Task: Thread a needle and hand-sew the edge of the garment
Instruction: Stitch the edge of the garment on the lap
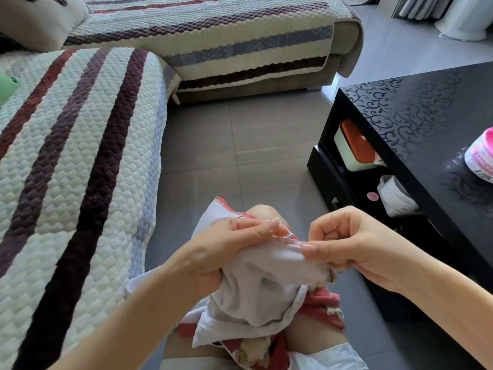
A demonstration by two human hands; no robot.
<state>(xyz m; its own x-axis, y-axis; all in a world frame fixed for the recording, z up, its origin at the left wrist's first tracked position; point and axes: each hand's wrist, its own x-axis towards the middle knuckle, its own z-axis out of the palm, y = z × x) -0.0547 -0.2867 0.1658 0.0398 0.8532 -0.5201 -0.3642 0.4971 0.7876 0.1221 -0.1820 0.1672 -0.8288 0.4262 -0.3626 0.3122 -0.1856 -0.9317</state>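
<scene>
A pale lilac garment [256, 292] with a red patterned side lies bunched over my knees. My left hand [226, 249] grips the cloth from the left and pinches its upper edge between thumb and fingers. My right hand [344, 244] pinches the same edge from the right, thumb on the fabric. A thin needle [336, 225] shows between its curled fingers, pointing up and away. Small red stitches [289, 240] run along the edge between the two hands. The thread itself is too fine to follow.
A striped quilted sofa [74, 156] fills the left and back. A black glossy coffee table [416, 124] stands at right with a pink-lidded tub [481, 156] on top and boxes on its lower shelf. Grey tiled floor [240, 145] lies between them.
</scene>
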